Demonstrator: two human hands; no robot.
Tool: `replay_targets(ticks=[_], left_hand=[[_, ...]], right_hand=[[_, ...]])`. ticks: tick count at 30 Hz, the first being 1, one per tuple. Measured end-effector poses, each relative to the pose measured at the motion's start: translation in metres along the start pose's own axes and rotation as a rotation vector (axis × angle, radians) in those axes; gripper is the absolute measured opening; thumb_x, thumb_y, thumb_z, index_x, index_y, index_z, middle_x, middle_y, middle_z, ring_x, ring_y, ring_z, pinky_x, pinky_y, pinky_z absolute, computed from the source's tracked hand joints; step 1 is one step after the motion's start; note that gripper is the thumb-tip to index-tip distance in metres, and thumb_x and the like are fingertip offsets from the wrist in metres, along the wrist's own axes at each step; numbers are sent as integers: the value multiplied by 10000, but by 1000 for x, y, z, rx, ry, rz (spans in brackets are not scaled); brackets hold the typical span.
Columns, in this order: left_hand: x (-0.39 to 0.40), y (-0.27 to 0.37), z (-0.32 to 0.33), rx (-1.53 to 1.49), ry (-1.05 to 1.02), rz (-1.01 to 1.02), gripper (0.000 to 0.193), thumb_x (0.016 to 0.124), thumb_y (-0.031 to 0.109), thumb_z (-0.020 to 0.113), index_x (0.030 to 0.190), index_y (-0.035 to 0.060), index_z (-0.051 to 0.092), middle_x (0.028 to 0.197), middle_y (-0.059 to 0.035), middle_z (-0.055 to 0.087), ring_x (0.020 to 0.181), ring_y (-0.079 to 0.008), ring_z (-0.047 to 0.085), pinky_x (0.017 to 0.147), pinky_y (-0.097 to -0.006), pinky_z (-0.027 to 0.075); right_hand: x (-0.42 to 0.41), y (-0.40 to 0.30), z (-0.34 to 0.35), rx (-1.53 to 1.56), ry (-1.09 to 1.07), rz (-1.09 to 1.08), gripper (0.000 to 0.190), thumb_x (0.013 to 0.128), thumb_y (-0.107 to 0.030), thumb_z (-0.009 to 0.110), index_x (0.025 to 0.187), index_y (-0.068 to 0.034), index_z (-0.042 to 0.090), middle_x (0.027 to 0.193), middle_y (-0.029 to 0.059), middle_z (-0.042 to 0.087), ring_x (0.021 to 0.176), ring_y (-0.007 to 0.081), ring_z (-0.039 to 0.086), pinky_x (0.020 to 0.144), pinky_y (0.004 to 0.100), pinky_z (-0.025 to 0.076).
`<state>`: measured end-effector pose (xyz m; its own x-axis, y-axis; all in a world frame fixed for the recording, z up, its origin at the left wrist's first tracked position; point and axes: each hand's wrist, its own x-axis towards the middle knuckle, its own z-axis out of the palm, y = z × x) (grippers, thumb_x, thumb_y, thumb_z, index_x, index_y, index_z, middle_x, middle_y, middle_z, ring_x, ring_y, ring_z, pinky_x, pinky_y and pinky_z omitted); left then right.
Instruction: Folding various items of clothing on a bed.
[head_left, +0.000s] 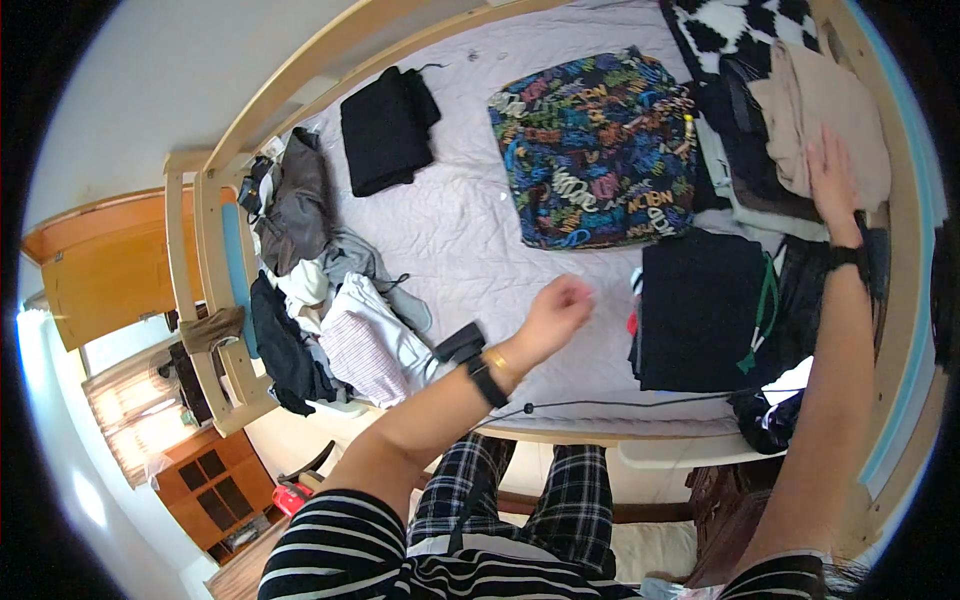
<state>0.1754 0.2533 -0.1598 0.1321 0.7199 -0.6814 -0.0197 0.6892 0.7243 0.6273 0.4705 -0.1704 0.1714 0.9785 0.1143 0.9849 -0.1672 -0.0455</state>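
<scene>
My right hand (832, 180) lies flat with its fingers spread on a folded beige garment (817, 105) atop a stack of folded clothes at the bed's right end. Above the sheet, my left hand (559, 311) is loosely curled; whether its fingers are fully closed is unclear, and no object shows in it. Between the hands lies a stack of folded black clothing (697, 307) with a green drawstring. Farther back is a folded dark garment (592, 150) with colourful lettering. A folded black garment (386, 131) rests toward the back left.
A loose heap of clothes, including a striped garment (364, 352) and a grey-brown one (300, 202), lies at the left end. Wooden bed rails (315, 67) border the mattress. A thin black cord (615, 403) runs along the near edge. A black plastic bag (765, 420) sits at the near right.
</scene>
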Motion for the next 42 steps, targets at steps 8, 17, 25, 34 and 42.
replay_targets(ticks=[8,17,25,34,42], left_hand=[[-132,-83,-212,-70,756,-188,158,837,107,603,981,65,555,822,-36,589,691,-132,573,613,-264,483],[-206,-178,-368,49,1145,-74,146,823,77,611,944,25,546,805,-39,549,670,-111,514,593,-227,427],[-236,-169,-399,-296,1056,-272,289,869,142,563,1125,63,456,959,-49,519,793,-150,528,647,-305,481],[-283,-178,-435,-754,872,-290,323,900,241,534,1168,83,446,1034,-90,534,907,-231,569,764,-368,509],[-326,-105,-450,-1177,512,225,434,991,268,388,1390,108,325,1294,-106,460,1162,-234,486,973,-378,434]], right_hand=[[-132,-150,-79,450,378,77,432,863,-203,645,1203,30,513,1176,225,561,1072,363,515,951,404,378],[-394,-382,-17,993,-761,14,254,759,-60,661,996,-44,572,920,104,611,904,250,591,813,361,470],[-467,-605,0,1100,-1058,-201,498,760,-278,734,1111,3,519,1034,200,640,977,342,619,819,393,491],[-495,-721,9,1187,-1152,-50,475,703,-278,744,1053,-4,577,950,184,666,898,339,646,781,407,501],[-516,-737,-173,923,-938,-935,331,644,-117,668,939,-37,542,840,155,532,818,365,511,709,456,429]])
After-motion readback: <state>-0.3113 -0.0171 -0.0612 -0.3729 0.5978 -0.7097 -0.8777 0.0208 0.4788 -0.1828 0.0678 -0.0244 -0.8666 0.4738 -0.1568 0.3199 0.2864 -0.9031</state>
